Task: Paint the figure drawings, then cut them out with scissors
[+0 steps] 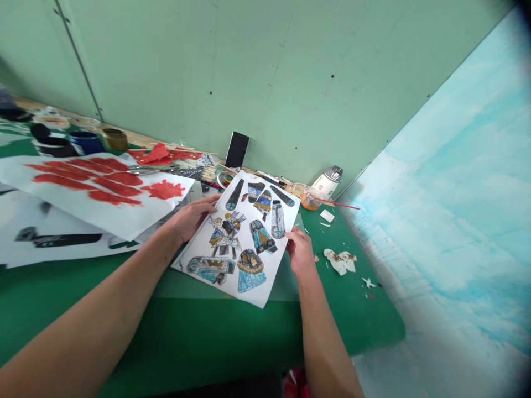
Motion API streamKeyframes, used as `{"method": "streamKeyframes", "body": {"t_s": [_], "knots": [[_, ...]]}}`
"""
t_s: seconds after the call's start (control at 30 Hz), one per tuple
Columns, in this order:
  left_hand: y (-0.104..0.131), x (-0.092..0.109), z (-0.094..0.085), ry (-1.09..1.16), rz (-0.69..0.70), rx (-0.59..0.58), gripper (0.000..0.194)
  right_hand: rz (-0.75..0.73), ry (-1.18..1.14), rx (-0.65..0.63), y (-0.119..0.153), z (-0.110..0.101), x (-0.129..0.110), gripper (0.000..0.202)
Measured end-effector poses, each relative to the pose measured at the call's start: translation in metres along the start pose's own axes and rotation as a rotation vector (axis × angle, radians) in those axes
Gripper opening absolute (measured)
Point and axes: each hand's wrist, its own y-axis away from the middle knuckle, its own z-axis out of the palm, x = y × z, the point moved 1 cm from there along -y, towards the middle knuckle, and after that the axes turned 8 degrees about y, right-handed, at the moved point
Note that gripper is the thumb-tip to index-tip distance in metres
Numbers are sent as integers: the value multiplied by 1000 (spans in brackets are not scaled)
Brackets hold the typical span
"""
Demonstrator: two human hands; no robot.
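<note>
Both the left hand [196,219] and the right hand [300,250] grip opposite edges of a sheet of painted shapes [244,244] over the worktop [352,312], red-painted paper [110,181] lying leftward.

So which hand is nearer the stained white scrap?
Right: the right hand holds the right edge of the patterned sheet, left of the stained white scrap. The left hand holds the opposite edge, farther away.

Looks like an art or craft workshop tbh. The green desk [207,326] has paint jars [86,143], a red-painted sheet [103,188] and some scraps [341,262] on it, plus there's a sheet of coloured drawings [244,243].
</note>
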Motion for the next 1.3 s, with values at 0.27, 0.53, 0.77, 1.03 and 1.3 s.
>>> {"method": "streamKeyframes", "body": {"t_s": [0.27, 0.53, 0.77, 1.03, 1.3], "knots": [[1, 1, 0, -6, -1, -30, 72, -24, -7, 20, 1, 3, -4, 5], [1, 1, 1, -17, 7, -44, 73, -30, -12, 25, 2, 4, -4, 8], [-2, -3, -5, -35, 38, 16, 69, -40, -26, 32, 1, 5, -3, 6], [4, -2, 3, -103, -58, 2, 73, -133, -124, 192, -12, -9, -7, 21], [5, -2, 9, -109, -67, 35, 75, -197, -123, 300, -29, -8, -11, 22]]}}
